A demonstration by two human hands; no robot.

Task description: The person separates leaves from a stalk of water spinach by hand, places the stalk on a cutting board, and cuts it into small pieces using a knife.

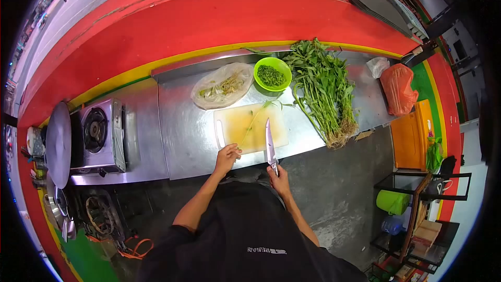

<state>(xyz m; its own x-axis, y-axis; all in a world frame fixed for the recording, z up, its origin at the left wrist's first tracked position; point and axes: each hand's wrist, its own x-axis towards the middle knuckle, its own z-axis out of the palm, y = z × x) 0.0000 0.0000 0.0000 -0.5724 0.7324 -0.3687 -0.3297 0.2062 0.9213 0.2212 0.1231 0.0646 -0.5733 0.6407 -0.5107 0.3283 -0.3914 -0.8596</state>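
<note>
A thin green leafy stalk [252, 124] lies slantwise over the yellow-stained cutting board [279, 131]. At the board's near left edge, my left hand [227, 160] has its fingertips closed at the lower end of this stalk. My right hand [279, 178] grips the handle of a kitchen knife [270, 143], its blade pointing away from me over the board's right side. Beyond the board stands a lime-green bowl [269, 89] of chopped greens [271, 75]. A big bunch of leafy greens [323, 86] with roots lies to the right.
An open clear plastic bag [203, 87] with stalk scraps sits behind the board. A gas stove [102, 133] is at the left of the steel counter [182, 141]. An orange plastic bag [399, 90] rests at the right end. A red wall [209, 31] runs behind.
</note>
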